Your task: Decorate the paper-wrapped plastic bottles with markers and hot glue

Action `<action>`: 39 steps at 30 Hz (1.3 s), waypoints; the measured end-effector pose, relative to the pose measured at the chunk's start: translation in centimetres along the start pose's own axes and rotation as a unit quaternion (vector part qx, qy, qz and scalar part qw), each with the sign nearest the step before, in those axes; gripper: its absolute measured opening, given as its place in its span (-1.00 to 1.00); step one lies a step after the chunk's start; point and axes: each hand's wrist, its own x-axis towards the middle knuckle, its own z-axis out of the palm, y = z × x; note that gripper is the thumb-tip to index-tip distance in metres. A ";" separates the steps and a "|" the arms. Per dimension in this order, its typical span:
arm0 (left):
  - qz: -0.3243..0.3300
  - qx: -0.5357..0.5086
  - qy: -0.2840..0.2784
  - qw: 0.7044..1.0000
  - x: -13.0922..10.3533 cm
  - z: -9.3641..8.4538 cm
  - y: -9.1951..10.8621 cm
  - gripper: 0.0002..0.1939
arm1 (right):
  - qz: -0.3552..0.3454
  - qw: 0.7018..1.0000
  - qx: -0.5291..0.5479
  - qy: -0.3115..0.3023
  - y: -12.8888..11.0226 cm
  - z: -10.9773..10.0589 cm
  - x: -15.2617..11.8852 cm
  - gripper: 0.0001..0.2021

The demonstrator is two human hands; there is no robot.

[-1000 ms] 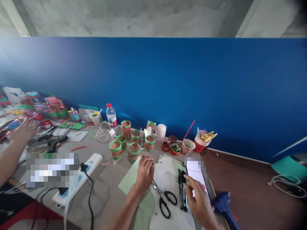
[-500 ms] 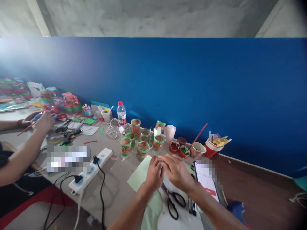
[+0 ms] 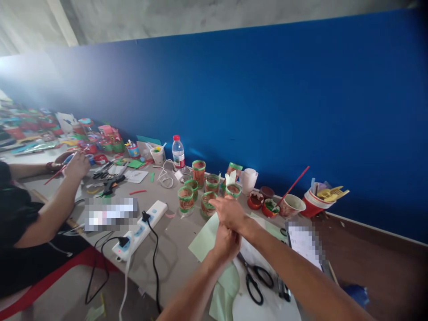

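My left hand (image 3: 227, 240) is closed, its fingers curled in a fist below my right hand (image 3: 230, 212). The right hand lies across the top of it, its fingers bent, and the two hands touch. What they hold, if anything, is hidden. Under them are pale green paper (image 3: 204, 238) and a white sheet (image 3: 264, 307). Black-handled scissors (image 3: 254, 285) lie on the white sheet beside my left hand. Just beyond my fingers stand several jars with green rims, one of them a brown-patterned jar (image 3: 207, 206).
A white power strip (image 3: 142, 229) with black cables lies to the left. Behind are a water bottle (image 3: 178, 154), paint pots (image 3: 270, 207), a paper cup (image 3: 292, 206) and a red cup of tools (image 3: 314, 204). A phone (image 3: 305, 243) lies right. At far left, another person's hand (image 3: 77, 165) holds a red stick.
My right hand has turned and moved over my left hand, nearer the jars. The view has shifted and tilted, so the table things appear further right.
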 end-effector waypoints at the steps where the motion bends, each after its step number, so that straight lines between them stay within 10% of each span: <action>1: -0.007 -0.001 -0.006 1.000 -0.1 0.1 -0.1 -0.73 | -0.004 1.000 -0.005 -0.006 -0.1 0.0 0.1 -0.71; 24: -0.026 0.015 -0.023 0.999 0.5 -0.6 0.2 -0.75 | 0.020 1.000 -0.019 0.010 0.6 0.6 0.7 -0.77; 39: -0.096 -0.065 -0.043 0.992 1.6 -2.0 1.1 -0.81 | 0.040 0.962 0.106 0.249 1.9 -3.1 -4.1 -0.72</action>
